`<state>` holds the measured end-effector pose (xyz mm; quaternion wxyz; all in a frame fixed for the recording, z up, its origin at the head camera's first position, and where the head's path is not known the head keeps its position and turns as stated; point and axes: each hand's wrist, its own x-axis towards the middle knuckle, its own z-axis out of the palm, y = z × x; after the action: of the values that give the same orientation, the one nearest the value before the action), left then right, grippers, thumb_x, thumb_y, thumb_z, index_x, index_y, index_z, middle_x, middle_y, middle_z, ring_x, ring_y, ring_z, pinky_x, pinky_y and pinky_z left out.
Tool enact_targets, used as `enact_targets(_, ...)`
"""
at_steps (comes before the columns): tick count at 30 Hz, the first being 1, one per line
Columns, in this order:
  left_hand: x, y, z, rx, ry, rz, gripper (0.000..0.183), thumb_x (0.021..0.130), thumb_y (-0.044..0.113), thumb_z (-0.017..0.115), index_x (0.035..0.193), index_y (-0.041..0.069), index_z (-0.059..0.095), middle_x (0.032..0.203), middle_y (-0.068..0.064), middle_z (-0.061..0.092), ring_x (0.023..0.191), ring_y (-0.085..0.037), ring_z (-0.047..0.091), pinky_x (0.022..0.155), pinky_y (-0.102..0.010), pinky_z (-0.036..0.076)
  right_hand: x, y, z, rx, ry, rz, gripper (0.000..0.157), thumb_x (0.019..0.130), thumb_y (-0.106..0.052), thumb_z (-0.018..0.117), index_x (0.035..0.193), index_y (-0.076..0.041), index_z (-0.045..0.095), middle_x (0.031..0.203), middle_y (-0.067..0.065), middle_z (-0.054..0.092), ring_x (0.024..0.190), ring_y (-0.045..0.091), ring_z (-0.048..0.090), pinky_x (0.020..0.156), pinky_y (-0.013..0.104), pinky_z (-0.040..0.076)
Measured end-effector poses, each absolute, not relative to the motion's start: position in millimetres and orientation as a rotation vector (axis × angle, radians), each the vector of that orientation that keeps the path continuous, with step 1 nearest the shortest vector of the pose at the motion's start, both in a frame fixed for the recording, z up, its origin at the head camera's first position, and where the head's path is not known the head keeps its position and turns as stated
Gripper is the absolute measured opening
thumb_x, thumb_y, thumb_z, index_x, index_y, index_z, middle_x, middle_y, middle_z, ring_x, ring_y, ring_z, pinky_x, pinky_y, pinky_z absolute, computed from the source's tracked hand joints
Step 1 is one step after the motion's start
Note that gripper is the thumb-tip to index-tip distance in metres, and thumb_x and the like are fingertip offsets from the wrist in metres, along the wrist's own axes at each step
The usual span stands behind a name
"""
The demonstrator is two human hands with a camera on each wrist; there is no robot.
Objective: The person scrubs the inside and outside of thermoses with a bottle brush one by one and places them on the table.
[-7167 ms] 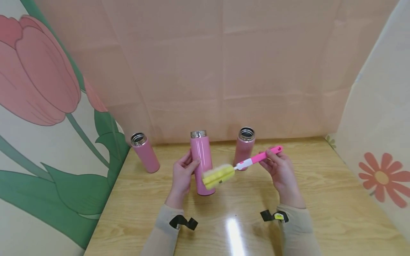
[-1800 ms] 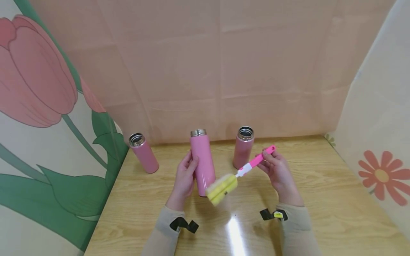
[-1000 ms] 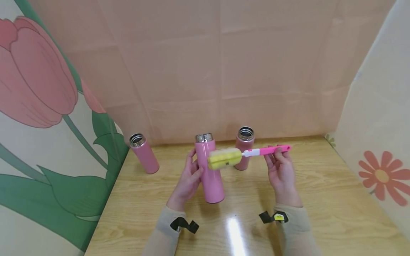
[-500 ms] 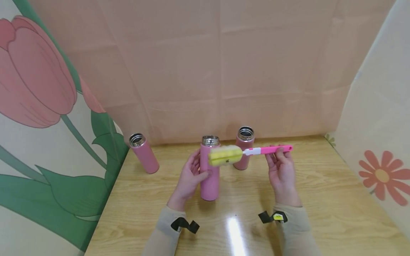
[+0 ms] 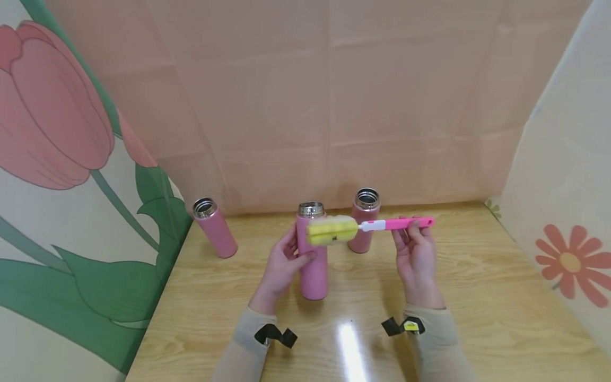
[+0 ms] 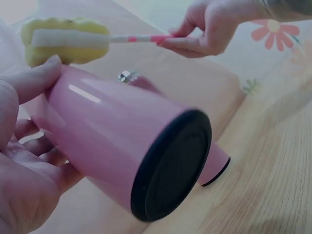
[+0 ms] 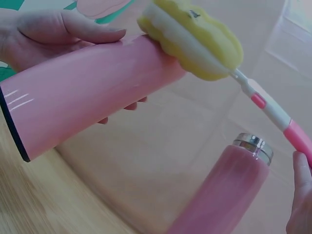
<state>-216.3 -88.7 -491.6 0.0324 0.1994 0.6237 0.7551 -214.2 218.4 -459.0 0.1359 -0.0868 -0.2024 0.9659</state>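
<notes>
Left hand (image 5: 281, 262): grip curled firmly around the held pink bottle (image 5: 313, 278), thumb across its near side. Bottle is lifted off the bench (image 5: 219, 318) and tilted, steel neck uppermost, black base visible in left wrist view; position is over the bench middle, toward the far edge. Right hand (image 5: 418, 260): grip pinched on the bottle brush (image 5: 374, 225) by its pink handle. Yellow sponge head (image 5: 332, 232) lies across the bottle's upper side. Second bottle (image 5: 218, 233) stands near far left corner; third bottle (image 5: 361, 244) near far edge.
</notes>
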Motion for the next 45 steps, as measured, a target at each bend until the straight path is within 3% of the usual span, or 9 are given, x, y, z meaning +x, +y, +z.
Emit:
enact_targets(6, -215, -89, -491, 0.557, 1.919, 2.315, 0.088, 0.097, 0.004, 0.076, 0.17, 0.012, 0.028, 0.167, -0.009, 0.044, 0.149, -0.03, 0.047, 0.12, -0.041, 0.042, -211, 218, -457, -0.28, -0.577, 2.811, 0.018, 0.104, -0.011, 0.067, 0.117, -0.005, 0.057, 0.104, 0.014, 0.072, 0.092, 0.023, 0.075, 0.094, 0.032, 0.06)
enact_targets(13, -213, -89, -492, 0.524, 1.921, 2.285, 0.086, 0.096, 0.005, 0.078, 0.169, 0.011, 0.031, 0.163, -0.011, 0.05, 0.145, -0.032, 0.051, 0.119, -0.043, 0.044, -207, 219, -459, -0.329, -0.579, 2.843, 0.02, 0.106, -0.012, 0.065, 0.123, -0.008, 0.055, 0.112, 0.012, 0.068, 0.1, 0.02, 0.071, 0.099, 0.03, 0.058)
enact_targets(19, -214, -88, -493, 0.549, 1.891, 2.304, 0.085, 0.097, 0.005, 0.077, 0.169, 0.011, 0.031, 0.162, -0.012, 0.051, 0.144, -0.033, 0.051, 0.118, -0.043, 0.045, -207, 221, -462, -0.303, -0.589, 2.877, 0.019, 0.107, -0.013, 0.064, 0.123, -0.009, 0.056, 0.11, 0.011, 0.07, 0.101, 0.02, 0.072, 0.101, 0.03, 0.056)
enact_targets(24, -216, -87, -495, 0.545, 1.849, 2.354, 0.087, 0.097, 0.004, 0.076, 0.169, 0.007, 0.028, 0.165, -0.016, 0.046, 0.146, -0.034, 0.049, 0.119, -0.041, 0.043, -210, 223, -464, -0.297, -0.605, 2.905, 0.013, 0.107, -0.012, 0.063, 0.119, -0.008, 0.06, 0.109, 0.011, 0.069, 0.1, 0.021, 0.073, 0.102, 0.032, 0.056)
enact_targets(32, -215, -87, -494, 0.497, 1.704, 2.466, 0.08, 0.097, 0.006, 0.079, 0.165, 0.003, 0.037, 0.166, -0.017, 0.043, 0.134, -0.029, 0.059, 0.108, -0.037, 0.054, -217, 227, -470, -0.305, -0.645, 2.935, 0.005, 0.109, -0.01, 0.058, 0.11, -0.007, 0.063, 0.101, 0.01, 0.072, 0.096, 0.02, 0.074, 0.097, 0.031, 0.059)
enact_targets(38, -215, -88, -493, 0.501, 1.652, 2.491, 0.074, 0.103, 0.006, 0.07, 0.165, -0.002, 0.032, 0.16, -0.02, 0.046, 0.128, -0.023, 0.063, 0.104, -0.036, 0.056, -218, 230, -471, -0.273, -0.745, 2.943, 0.006, 0.11, -0.011, 0.059, 0.114, -0.008, 0.06, 0.104, 0.008, 0.072, 0.1, 0.019, 0.073, 0.099, 0.031, 0.058)
enact_targets(45, -215, -90, -493, 0.504, 1.601, 2.546, 0.062, 0.108, 0.003, 0.059, 0.163, -0.006, 0.034, 0.149, -0.014, 0.053, 0.118, -0.016, 0.065, 0.099, -0.032, 0.057, -216, 230, -470, -0.25, -0.977, 2.91, 0.007, 0.11, -0.012, 0.059, 0.116, -0.009, 0.059, 0.108, 0.005, 0.069, 0.104, 0.017, 0.072, 0.1, 0.03, 0.058)
